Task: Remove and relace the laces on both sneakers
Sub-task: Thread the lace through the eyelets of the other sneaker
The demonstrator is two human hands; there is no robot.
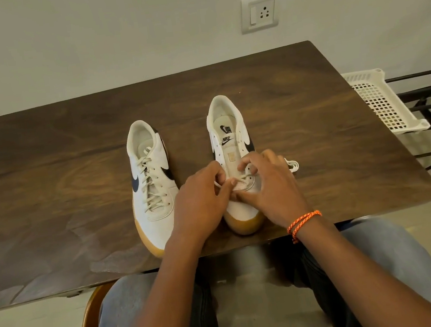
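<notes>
Two white sneakers with gum soles stand toes toward me on the wooden table [44, 164]. The left sneaker [151, 182] is fully laced. The right sneaker [229, 145] has most eyelets bare, its tongue showing. Both hands work at its lowest eyelets near the toe. My left hand [200, 203] pinches the white lace [234, 180] at the shoe's left side. My right hand [269, 183], an orange thread band on its wrist, has its fingers curled over the shoe's right side and pinches the lace there. A loose end of lace [292, 165] lies on the table beyond my right hand.
A white perforated plastic basket [382, 103] sits on a black metal rack right of the table. A wall socket [260, 12] is on the wall behind. The near table edge runs just under the sneaker toes, above my knees.
</notes>
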